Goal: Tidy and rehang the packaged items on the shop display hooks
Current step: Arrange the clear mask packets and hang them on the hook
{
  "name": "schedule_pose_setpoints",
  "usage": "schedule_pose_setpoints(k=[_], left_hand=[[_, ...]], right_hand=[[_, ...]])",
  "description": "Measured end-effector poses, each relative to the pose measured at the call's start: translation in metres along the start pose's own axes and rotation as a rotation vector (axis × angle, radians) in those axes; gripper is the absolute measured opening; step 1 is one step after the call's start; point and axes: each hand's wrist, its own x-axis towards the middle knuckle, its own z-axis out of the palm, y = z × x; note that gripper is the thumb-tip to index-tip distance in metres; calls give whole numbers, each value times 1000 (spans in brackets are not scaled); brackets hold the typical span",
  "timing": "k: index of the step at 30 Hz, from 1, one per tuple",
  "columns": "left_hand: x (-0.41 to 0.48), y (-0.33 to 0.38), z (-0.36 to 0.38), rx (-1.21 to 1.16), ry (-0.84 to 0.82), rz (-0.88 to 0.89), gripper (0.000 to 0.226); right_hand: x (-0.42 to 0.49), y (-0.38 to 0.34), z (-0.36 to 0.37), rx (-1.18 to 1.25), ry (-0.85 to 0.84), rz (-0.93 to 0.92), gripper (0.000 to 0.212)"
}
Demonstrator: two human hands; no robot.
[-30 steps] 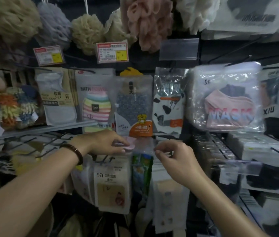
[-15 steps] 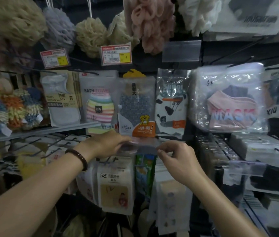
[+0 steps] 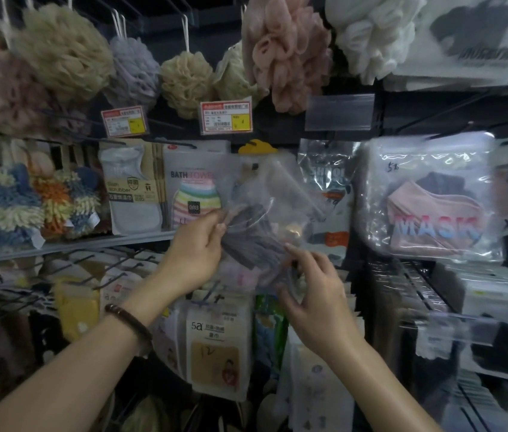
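Clear plastic packet [image 3: 262, 219], its grey contents blurred and unreadable, is pinched by the left hand [image 3: 198, 251] and right hand [image 3: 315, 294]. Behind it hangs a "BATH TOWEL" pack [image 3: 195, 188]; right of it, a "MASK" bag [image 3: 433, 198].

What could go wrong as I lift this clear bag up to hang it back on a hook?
1. The clear bag is blurred and slack, pinched only at its edges by the left hand and right hand; a loose grip could let it slip.
2. It hides the packets behind it, so its hang hole may miss the hook.
3. Bare hook tips point outward just below your left hand and could snag the plastic or your wrist.
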Motion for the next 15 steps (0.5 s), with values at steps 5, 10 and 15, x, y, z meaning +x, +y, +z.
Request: schedule_pose_setpoints(k=[5, 10, 15], left_hand=[[-24, 39, 3, -682, -104, -364, 24], [-44, 71, 15, -910, -131, -391, 23], [-48, 72, 26, -965, -281, -305, 59]], right_hand=[[-2, -8, 6, -205, -78, -61, 105], [-4, 1, 0, -222, 125, -74, 82], [-6, 10, -27, -300, 228, -95, 59]])
